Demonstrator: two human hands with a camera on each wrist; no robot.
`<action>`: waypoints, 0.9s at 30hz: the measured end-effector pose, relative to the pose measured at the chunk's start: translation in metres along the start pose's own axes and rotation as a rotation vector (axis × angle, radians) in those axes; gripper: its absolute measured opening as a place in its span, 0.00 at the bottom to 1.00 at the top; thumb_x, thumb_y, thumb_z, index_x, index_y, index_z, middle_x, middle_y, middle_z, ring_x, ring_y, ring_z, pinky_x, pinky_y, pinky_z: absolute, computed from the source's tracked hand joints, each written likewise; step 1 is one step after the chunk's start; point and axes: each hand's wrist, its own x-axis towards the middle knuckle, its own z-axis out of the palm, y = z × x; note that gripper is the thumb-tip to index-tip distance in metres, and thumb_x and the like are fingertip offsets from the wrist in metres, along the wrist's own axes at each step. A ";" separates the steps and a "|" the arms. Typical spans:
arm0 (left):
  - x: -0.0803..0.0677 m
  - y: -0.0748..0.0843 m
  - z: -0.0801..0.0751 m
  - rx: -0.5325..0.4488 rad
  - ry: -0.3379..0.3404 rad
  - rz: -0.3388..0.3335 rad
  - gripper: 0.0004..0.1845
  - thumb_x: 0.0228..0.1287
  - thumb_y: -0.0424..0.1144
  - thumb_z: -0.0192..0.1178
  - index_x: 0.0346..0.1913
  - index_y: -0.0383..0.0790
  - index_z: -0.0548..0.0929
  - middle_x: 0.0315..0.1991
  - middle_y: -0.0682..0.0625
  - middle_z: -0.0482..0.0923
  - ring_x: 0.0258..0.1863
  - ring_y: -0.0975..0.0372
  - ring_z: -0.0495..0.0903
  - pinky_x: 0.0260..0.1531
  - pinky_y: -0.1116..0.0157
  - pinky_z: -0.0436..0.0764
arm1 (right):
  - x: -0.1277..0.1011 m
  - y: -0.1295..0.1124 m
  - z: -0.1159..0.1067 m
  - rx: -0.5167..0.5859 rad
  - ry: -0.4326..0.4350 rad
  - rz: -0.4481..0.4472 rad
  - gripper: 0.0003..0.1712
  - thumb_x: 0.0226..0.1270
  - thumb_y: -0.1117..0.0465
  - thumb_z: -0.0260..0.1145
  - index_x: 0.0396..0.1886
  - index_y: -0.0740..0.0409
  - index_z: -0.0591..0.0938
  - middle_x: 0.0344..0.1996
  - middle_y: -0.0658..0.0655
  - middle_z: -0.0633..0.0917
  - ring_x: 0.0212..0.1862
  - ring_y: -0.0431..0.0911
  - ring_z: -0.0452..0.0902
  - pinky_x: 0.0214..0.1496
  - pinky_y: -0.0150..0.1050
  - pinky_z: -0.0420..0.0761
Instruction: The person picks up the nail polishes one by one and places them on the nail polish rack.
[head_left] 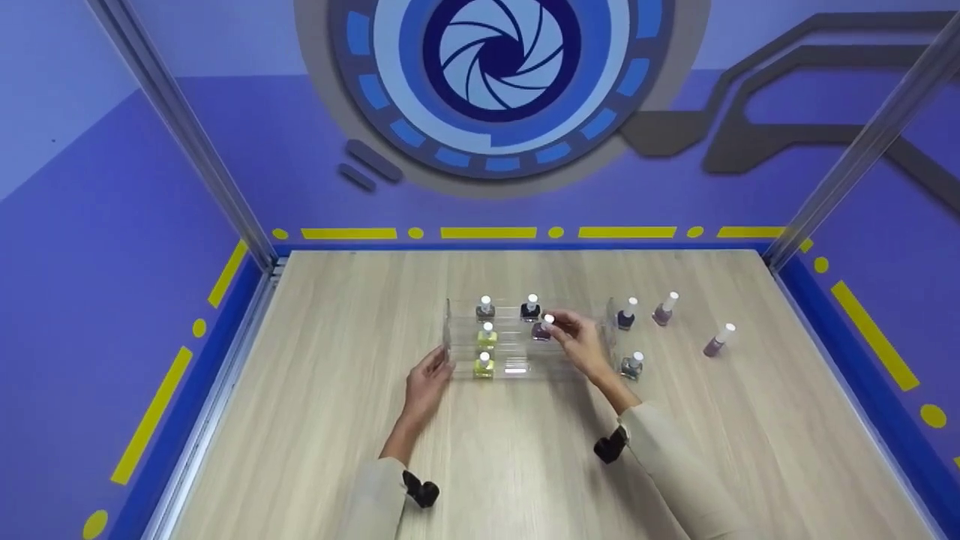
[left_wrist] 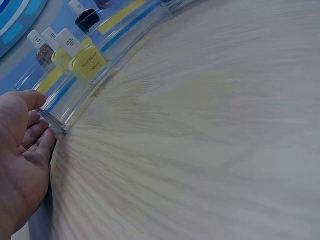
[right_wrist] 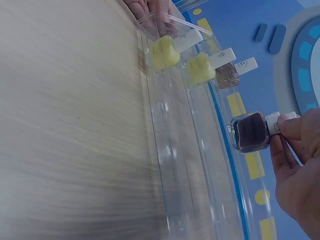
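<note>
A clear stepped rack [head_left: 517, 367] stands on the table. My right hand [head_left: 581, 343] pinches the white cap of a dark purple nail polish bottle [right_wrist: 251, 132], holding it over the rack's middle tier. At the rack's left end, my left hand [head_left: 428, 386] grips the side panel, thumb on one face and fingers on the other [left_wrist: 37, 132]. Two yellow nail polish bottles [left_wrist: 89, 64] stand on the front and middle tiers near that end. On the back tier are a glittery bottle [head_left: 485, 309] and a black bottle [head_left: 530, 308].
Right of the rack stand a dark blue bottle [head_left: 626, 318], a mauve bottle [head_left: 663, 312], a purplish bottle [head_left: 716, 344] farther out, and a grey glittery bottle [head_left: 631, 367] by the front corner. Patterned walls [head_left: 247, 165] enclose the wooden table [head_left: 315, 420].
</note>
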 end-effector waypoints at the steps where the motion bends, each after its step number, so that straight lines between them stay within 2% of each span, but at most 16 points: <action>1: 0.000 0.000 0.000 -0.003 0.001 0.000 0.27 0.78 0.38 0.56 0.75 0.39 0.68 0.74 0.39 0.69 0.75 0.47 0.69 0.65 0.59 0.81 | 0.001 0.000 0.003 -0.002 0.003 0.000 0.14 0.64 0.78 0.67 0.49 0.79 0.83 0.46 0.76 0.87 0.48 0.59 0.86 0.47 0.22 0.82; 6: 0.001 0.002 -0.001 -0.003 0.005 -0.002 0.28 0.77 0.39 0.56 0.76 0.40 0.68 0.74 0.40 0.69 0.75 0.48 0.69 0.66 0.59 0.81 | 0.001 -0.004 0.012 0.010 -0.032 -0.002 0.14 0.65 0.80 0.65 0.49 0.83 0.81 0.47 0.80 0.84 0.51 0.70 0.83 0.52 0.28 0.85; 9: 0.001 0.002 0.000 0.007 0.003 -0.002 0.28 0.78 0.39 0.56 0.76 0.39 0.67 0.75 0.40 0.69 0.75 0.48 0.69 0.66 0.59 0.80 | -0.002 -0.012 0.014 0.027 -0.080 -0.004 0.14 0.65 0.81 0.63 0.50 0.84 0.80 0.50 0.81 0.83 0.54 0.73 0.81 0.56 0.34 0.86; 13: 0.001 0.002 0.001 0.013 0.006 0.001 0.27 0.78 0.38 0.55 0.76 0.38 0.67 0.74 0.38 0.69 0.75 0.47 0.68 0.66 0.59 0.81 | -0.008 -0.018 0.014 0.012 -0.120 -0.016 0.14 0.66 0.80 0.63 0.50 0.83 0.80 0.50 0.80 0.83 0.54 0.72 0.81 0.60 0.40 0.86; 20: 0.002 0.000 0.000 0.004 0.002 -0.003 0.27 0.78 0.38 0.55 0.75 0.37 0.68 0.74 0.38 0.69 0.76 0.46 0.67 0.68 0.57 0.79 | -0.011 -0.015 0.016 -0.026 -0.107 -0.034 0.14 0.65 0.80 0.64 0.51 0.81 0.81 0.50 0.79 0.84 0.54 0.71 0.82 0.62 0.51 0.84; 23: 0.002 0.001 0.001 0.010 0.005 -0.004 0.27 0.78 0.38 0.56 0.75 0.38 0.68 0.74 0.38 0.69 0.76 0.46 0.68 0.68 0.57 0.79 | -0.011 -0.014 0.015 -0.020 -0.127 -0.013 0.16 0.66 0.80 0.64 0.53 0.81 0.80 0.52 0.80 0.83 0.55 0.71 0.82 0.62 0.52 0.84; 27: 0.001 0.002 0.000 0.014 0.003 -0.008 0.27 0.78 0.40 0.56 0.76 0.39 0.68 0.74 0.39 0.69 0.76 0.47 0.68 0.68 0.59 0.79 | -0.005 0.006 0.015 0.004 -0.130 0.010 0.21 0.65 0.79 0.65 0.58 0.78 0.79 0.56 0.78 0.82 0.57 0.70 0.81 0.63 0.49 0.84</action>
